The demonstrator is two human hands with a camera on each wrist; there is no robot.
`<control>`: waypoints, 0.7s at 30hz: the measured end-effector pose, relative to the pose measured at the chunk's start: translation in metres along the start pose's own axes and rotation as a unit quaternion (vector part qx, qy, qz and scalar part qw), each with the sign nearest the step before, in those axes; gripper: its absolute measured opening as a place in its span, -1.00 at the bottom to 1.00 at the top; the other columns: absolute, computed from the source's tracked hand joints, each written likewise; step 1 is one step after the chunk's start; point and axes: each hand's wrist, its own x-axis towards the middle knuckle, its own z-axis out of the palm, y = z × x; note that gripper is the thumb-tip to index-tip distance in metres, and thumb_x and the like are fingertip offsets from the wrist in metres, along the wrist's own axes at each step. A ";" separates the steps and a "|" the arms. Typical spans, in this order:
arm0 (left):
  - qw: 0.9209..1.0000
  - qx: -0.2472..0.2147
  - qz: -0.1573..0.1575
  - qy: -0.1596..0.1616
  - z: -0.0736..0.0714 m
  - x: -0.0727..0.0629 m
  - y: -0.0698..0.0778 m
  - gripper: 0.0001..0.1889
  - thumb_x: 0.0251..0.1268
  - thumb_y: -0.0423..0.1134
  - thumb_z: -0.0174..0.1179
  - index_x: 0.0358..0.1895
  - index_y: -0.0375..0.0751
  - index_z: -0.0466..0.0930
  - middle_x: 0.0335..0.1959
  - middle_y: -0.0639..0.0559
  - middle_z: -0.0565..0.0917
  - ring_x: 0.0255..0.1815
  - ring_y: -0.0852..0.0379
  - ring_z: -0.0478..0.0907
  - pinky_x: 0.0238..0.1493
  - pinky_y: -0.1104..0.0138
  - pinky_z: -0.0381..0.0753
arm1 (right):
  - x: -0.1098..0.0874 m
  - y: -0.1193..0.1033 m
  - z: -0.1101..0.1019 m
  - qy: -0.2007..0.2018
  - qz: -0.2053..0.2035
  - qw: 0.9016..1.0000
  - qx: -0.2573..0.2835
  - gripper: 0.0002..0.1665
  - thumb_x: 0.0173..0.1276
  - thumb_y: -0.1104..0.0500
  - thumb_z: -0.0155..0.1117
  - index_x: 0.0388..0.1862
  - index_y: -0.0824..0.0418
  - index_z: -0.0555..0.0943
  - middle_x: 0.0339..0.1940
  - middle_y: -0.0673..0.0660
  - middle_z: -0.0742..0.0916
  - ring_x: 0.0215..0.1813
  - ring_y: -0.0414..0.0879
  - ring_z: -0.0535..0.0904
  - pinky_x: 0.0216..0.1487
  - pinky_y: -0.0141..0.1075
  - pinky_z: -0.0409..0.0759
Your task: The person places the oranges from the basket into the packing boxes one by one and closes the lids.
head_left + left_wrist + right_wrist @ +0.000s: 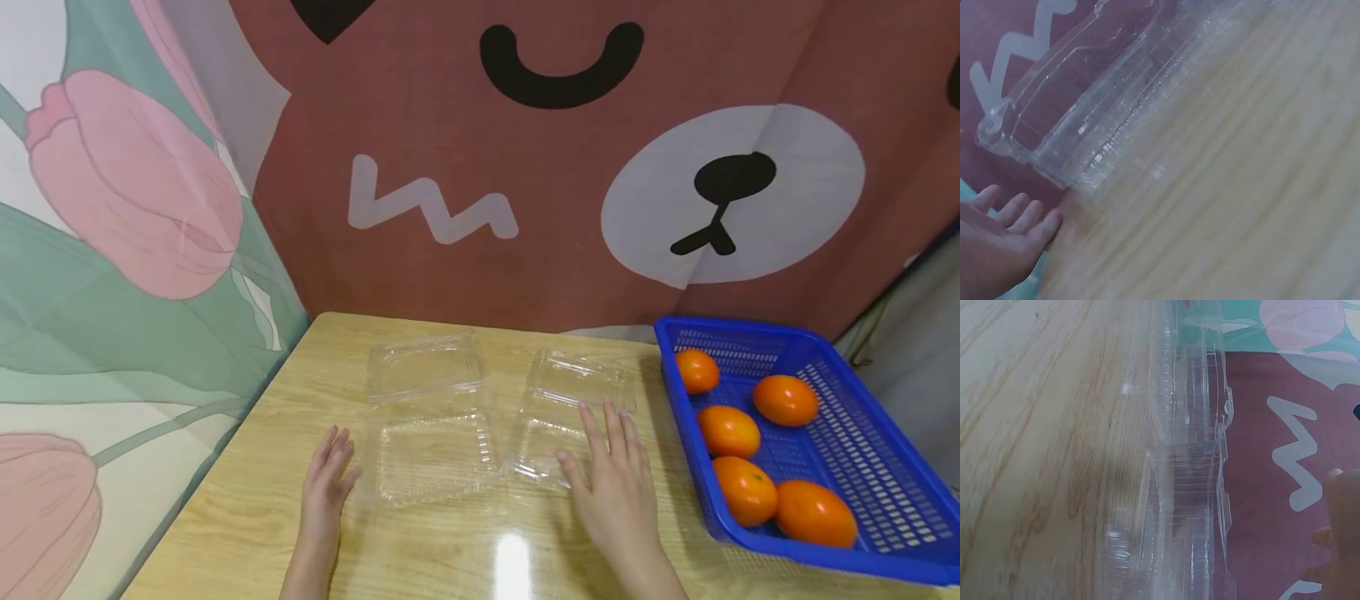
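Two clear plastic clamshell boxes lie with their lids folded back on the table, a larger one (pixel 435 454) at left and a smaller one (pixel 551 429) at right. My left hand (pixel 324 487) is beside the larger box's left side, fingers loosely extended and nothing in them; the left wrist view shows this hand (pixel 1007 240) near a corner of the box (pixel 1104 112). Fingers spread, my right hand (pixel 618 492) hovers over the smaller box's right part. In the right wrist view only some fingers (pixel 1338 531) show, apart from the clear plastic (pixel 1191 481).
A blue plastic basket (pixel 911 442) stands on the right with several orange fruits (pixel 785 400) in it. Behind the wooden table (pixel 285 450) hangs a cloth with a bear face (pixel 562 167). Another cloth with tulips (pixel 135 183) hangs on the left.
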 end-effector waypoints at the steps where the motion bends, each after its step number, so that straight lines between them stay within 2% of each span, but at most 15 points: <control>1: 1.000 -0.005 -0.012 -0.001 -0.001 0.001 -0.002 -0.35 0.63 -0.11 -0.21 0.58 -0.32 -0.18 0.57 -0.29 -0.02 0.48 0.03 0.14 0.25 0.49 0.39 | 0.000 0.000 -0.001 0.001 -0.001 1.000 0.003 -0.20 0.49 -0.13 0.14 0.61 -0.02 0.13 0.62 0.22 0.08 0.54 0.35 -0.03 0.39 0.37 0.05; 5: 0.999 -0.007 -0.033 0.001 -0.003 0.004 -0.007 -0.38 0.61 -0.15 -0.12 0.54 -0.42 -0.04 0.55 -0.24 0.08 0.32 0.35 0.33 0.26 0.51 0.38 | 0.000 -0.001 -0.004 -0.003 -0.003 1.000 0.021 -0.23 0.51 -0.11 0.11 0.60 -0.05 0.13 0.61 0.22 0.13 0.53 0.38 0.01 0.36 0.40 0.05; 9: 0.999 0.013 -0.048 0.010 -0.001 0.005 -0.008 -0.38 0.58 -0.15 -0.05 0.51 -0.44 0.06 0.51 -0.07 0.23 0.20 0.52 0.40 0.23 0.55 0.38 | -0.001 -0.002 -0.009 -0.008 -0.009 1.000 0.028 -0.26 0.51 -0.08 0.13 0.59 -0.03 0.17 0.60 0.22 0.17 0.52 0.36 0.06 0.36 0.40 0.08; 14: 0.996 0.057 -0.069 0.011 0.002 0.005 -0.009 -0.38 0.55 -0.10 0.02 0.51 -0.32 0.14 0.52 -0.05 0.23 0.27 0.46 0.35 0.17 0.63 0.35 | 0.002 -0.003 -0.015 -0.005 -0.023 0.999 0.030 -0.31 0.51 -0.09 0.14 0.52 0.09 0.30 0.48 0.26 0.38 0.42 0.31 0.29 0.33 0.32 0.23; 17: 0.995 0.073 -0.066 0.007 0.002 0.004 -0.009 -0.40 0.54 -0.09 0.03 0.50 -0.29 0.17 0.52 -0.11 0.22 0.31 0.40 0.33 0.17 0.63 0.36 | 0.003 -0.004 -0.019 -0.006 -0.027 0.999 0.039 -0.34 0.50 -0.13 0.13 0.46 0.13 0.38 0.39 0.26 0.50 0.37 0.27 0.39 0.31 0.26 0.32; 21: 0.995 0.077 -0.058 0.007 0.001 0.002 -0.010 -0.41 0.54 -0.12 0.04 0.49 -0.31 0.20 0.51 -0.13 0.24 0.24 0.47 0.35 0.15 0.64 0.37 | 0.005 -0.005 -0.027 -0.011 -0.030 0.998 0.055 -0.41 0.48 -0.11 0.19 0.38 0.12 0.47 0.32 0.22 0.58 0.31 0.25 0.46 0.23 0.24 0.42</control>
